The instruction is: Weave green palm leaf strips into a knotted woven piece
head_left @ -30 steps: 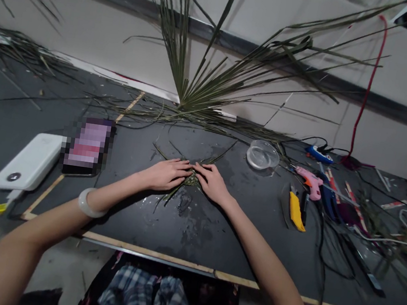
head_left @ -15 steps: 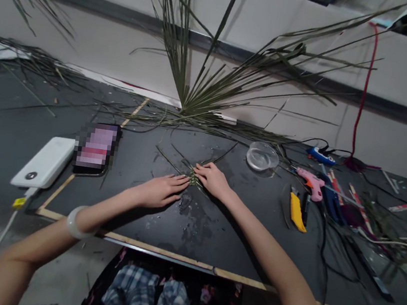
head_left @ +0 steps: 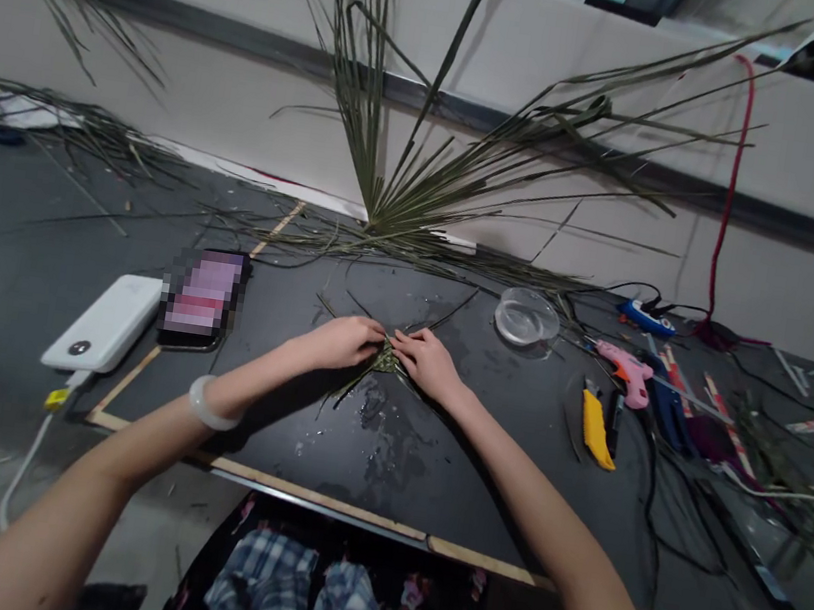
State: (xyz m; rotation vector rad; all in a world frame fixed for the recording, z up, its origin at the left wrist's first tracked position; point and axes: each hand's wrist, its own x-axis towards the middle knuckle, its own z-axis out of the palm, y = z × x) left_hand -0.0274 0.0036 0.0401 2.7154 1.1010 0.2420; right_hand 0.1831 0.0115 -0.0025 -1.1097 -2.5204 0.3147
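A small woven knot of green palm strips [head_left: 383, 358] lies on the wet black board [head_left: 386, 454], with loose strip ends fanning out around it. My left hand [head_left: 341, 340] curls over its left side, fingertips pinching the strips. My right hand [head_left: 428, 359] presses on its right side, fingers bent down onto the weave. The two hands nearly touch over the knot, hiding most of it. A white bangle [head_left: 207, 406] sits on my left wrist.
A big palm frond [head_left: 425, 176] leans on the wall behind. A clear round dish [head_left: 524, 317], yellow knife [head_left: 595, 430], pink glue gun [head_left: 625, 370] and cables lie to the right. A phone [head_left: 202, 297] and white power bank [head_left: 104, 321] rest at the left.
My left hand, lying flat below the knot half a second ago, has moved back up onto the strips and closed on them. My right hand has stayed on the knot.
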